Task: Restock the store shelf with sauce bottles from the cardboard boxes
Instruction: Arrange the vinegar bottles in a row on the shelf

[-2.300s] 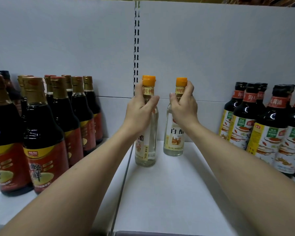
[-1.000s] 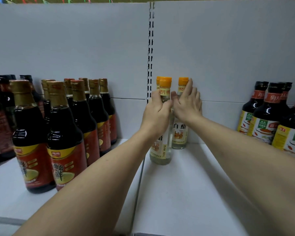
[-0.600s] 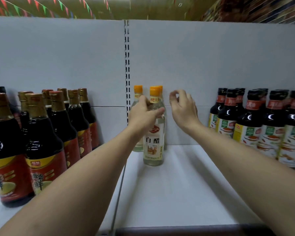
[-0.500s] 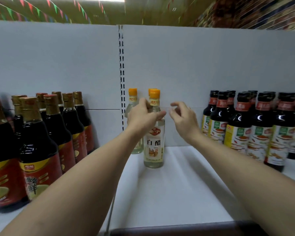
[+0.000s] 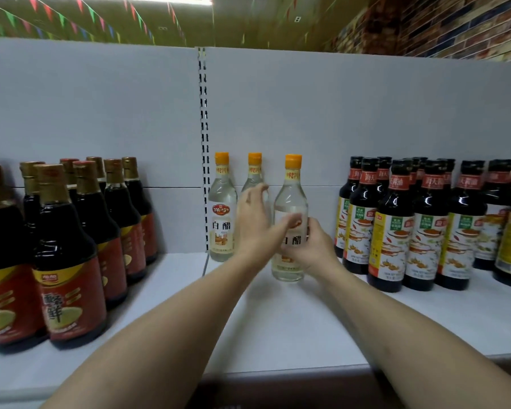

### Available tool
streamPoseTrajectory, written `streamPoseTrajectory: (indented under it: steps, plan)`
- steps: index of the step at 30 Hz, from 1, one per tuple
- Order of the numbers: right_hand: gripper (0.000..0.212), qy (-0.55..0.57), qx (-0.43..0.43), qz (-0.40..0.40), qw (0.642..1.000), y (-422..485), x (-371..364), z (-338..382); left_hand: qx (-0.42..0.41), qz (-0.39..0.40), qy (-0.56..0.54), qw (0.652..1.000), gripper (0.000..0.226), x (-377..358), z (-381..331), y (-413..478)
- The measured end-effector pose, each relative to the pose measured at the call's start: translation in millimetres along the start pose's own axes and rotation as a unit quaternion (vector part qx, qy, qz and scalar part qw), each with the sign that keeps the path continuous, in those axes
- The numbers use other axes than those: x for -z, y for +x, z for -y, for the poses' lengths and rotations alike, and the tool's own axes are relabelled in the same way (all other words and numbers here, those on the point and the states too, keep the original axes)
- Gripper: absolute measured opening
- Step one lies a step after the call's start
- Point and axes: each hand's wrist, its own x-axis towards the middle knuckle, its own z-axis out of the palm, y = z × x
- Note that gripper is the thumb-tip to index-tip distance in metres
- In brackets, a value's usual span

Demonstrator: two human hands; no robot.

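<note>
While the front bottle stands mid-frame on the shelf, the right hand has its grip curled round the label. The left hand is spread loose beside it. The bottle is probably full glass, so heavy, slick and breakable: hold it low on the body, not by the cap.

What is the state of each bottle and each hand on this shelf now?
Front vinegar bottle: upright, capped, gripped low.
Rear vinegar bottles: upright, capped.
Right hand: grips the front vinegar bottle.
Left hand: fingers straight, thumb at the front vinegar bottle.
Dark sauce bottles: upright, capped.
</note>
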Motion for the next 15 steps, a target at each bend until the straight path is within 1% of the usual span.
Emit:
streamPoseTrajectory:
  steps: [2, 4, 6, 8, 10, 13, 14, 15]
  plan:
    - [0.064, 0.004, -0.005, -0.014, 1.000, -0.6, -1.9, -11.7, 0.038, -0.011, 0.055, 0.998, 0.093, 4.6, 31.6, -13.4]
    - [0.067, -0.030, -0.032, 0.023, 0.999, -1.3, -2.7, -24.9, 0.094, -0.022, 0.081, 0.992, 0.099, 10.7, 62.6, -20.7]
    - [0.072, -0.051, -0.065, 0.049, 0.995, -1.2, -1.8, -34.8, 0.156, -0.044, 0.065, 0.985, 0.107, 17.2, 80.4, -20.0]
    - [0.072, -0.055, -0.075, 0.052, 0.994, 3.3, -3.2, -38.0, 0.225, -0.048, 0.025, 0.973, 0.107, 20.5, 88.3, -14.2]
    - [0.069, -0.062, -0.084, 0.047, 0.993, 8.9, -7.1, -37.4, 0.263, -0.034, 0.000, 0.964, 0.095, 19.5, 96.3, -7.3]
    - [0.068, -0.078, -0.095, 0.038, 0.992, 19.0, -13.6, -36.6, 0.266, -0.044, -0.034, 0.963, 0.060, 15.5, 107.1, -0.7]
    - [0.068, -0.080, -0.095, 0.038, 0.992, 21.7, -15.8, -37.2, 0.266, -0.046, -0.044, 0.962, 0.055, 15.1, 108.4, -0.9]
    - [0.068, -0.083, -0.092, 0.038, 0.992, 24.2, -17.5, -38.7, 0.267, -0.050, -0.051, 0.961, 0.055, 14.9, 110.0, -1.0]
